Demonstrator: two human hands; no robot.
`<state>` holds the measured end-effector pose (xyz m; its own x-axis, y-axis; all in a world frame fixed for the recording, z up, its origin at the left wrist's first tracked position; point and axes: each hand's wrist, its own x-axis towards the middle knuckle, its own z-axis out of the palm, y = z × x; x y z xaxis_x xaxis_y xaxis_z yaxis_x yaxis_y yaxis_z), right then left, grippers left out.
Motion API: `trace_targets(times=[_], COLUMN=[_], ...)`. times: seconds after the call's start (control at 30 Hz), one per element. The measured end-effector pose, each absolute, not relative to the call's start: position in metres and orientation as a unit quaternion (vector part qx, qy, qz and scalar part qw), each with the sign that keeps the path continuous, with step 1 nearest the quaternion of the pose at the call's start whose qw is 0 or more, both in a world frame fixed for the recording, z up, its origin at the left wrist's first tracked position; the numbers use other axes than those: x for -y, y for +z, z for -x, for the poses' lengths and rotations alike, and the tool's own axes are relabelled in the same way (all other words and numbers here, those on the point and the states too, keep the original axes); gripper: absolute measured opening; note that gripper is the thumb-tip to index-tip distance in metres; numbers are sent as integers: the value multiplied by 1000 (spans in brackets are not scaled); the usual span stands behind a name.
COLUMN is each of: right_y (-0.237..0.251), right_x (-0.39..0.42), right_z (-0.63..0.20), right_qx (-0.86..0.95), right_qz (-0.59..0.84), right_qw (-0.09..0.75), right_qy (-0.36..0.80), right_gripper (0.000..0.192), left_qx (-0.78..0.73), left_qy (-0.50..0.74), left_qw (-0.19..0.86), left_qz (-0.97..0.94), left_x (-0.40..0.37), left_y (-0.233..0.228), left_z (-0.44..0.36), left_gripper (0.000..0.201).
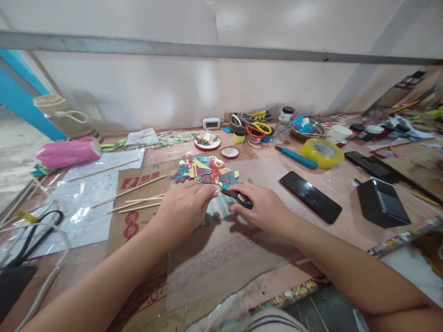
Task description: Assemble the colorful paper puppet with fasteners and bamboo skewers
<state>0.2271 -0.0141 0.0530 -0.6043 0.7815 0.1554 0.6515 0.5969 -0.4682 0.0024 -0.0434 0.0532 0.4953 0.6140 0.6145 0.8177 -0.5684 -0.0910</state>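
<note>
A flat, brightly painted cut-out figure (207, 169) in red, yellow and teal lies on a brown cardboard sheet (138, 184) in the middle of the table. My left hand (182, 207) rests on the cardboard just below the figure, fingertips touching its lower edge. My right hand (265, 210) grips small dark pliers (235, 197) whose tip points left toward the figure's lower right corner. Several thin wooden sticks (138, 200) lie on the cardboard to the left of my left hand.
A black phone (310, 197) and a black box (382, 203) lie to the right. Behind them are a yellow tape roll (321, 153), a blue cutter (296, 157), scissors (258, 128), jars and a bead dish (206, 141). A pink roll (67, 152) sits at the left.
</note>
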Motion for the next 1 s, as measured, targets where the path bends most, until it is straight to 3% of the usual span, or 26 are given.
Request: trace_targets(times=[0.33, 0.43, 0.57, 0.7, 0.77, 1.0], right_y=[54, 59, 63, 57, 53, 50], right_x=[16, 15, 15, 14, 13, 13], right_z=[-227, -229, -230, -228, -227, -229], right_qx=[861, 844, 798, 846, 859, 875], right_qz=[414, 393, 370, 406, 423, 415], right_qw=[169, 141, 82, 156, 183, 199], right_qy=[244, 337, 469, 310, 224, 154], right_gripper=[37, 35, 49, 36, 38, 48], left_qx=[390, 376, 382, 415, 424, 431], left_qy=[-263, -222, -191, -223, -251, -281], left_qw=[178, 204, 238, 211, 199, 200], left_qz=[864, 876, 873, 856, 847, 834], left_x=[44, 45, 47, 44, 43, 41], left_y=[50, 54, 57, 53, 51, 53], left_z=[5, 7, 6, 2, 0, -3], left_gripper=[14, 17, 15, 14, 10, 17])
